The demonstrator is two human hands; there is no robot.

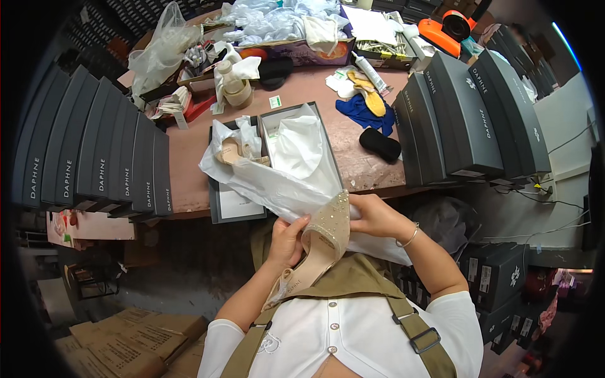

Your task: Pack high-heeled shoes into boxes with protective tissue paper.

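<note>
- Closest: beaded sandal (pixel 331 228), the piece in hand, in front of the person's middle, off the table; toe points away, heel end toward the lower left against the body. Likely angled so the studded band faces the eyes.
- Left hand (pixel 288 242): pinching the sandal's left side, thumb along the edge; fingers underneath mostly hidden. Seems to steady it.
- Right hand (pixel 378 217): curled around the right side of the band near the toe, fingertips hidden behind it; can't tell whether it also grips paper. Two-sided hold probably stops twisting.
- White tissue (pixel 271 186): trails from the box to behind the sandal; looks like protective wrapping.
- Grey shoebox (pixel 329 142): lidless on the table (pixel 315 91), near edge, presumably for easy reach.
- Second sandal (pixel 230 151): in the left part of the box, nested in tissue, likely against scuffs.
- Black sponge (pixel 380 145): right of the box, within right-hand reach. Blue cloth (pixel 359 113) just beyond, yellow item on top, exact kind unclear.
- Left box row (pixel 94 145) and right box row (pixel 466 120): on edge, side by side, flanking the workspace; probably saves surface.
- Pump bottle (pixel 234 80): upright behind the box, left side.
- Far: carton (pixel 315 53) heaped with pale-blue paper (pixel 277 19); orange tape dispenser (pixel 440 38) to its right, apparently parked out of the way.
</note>
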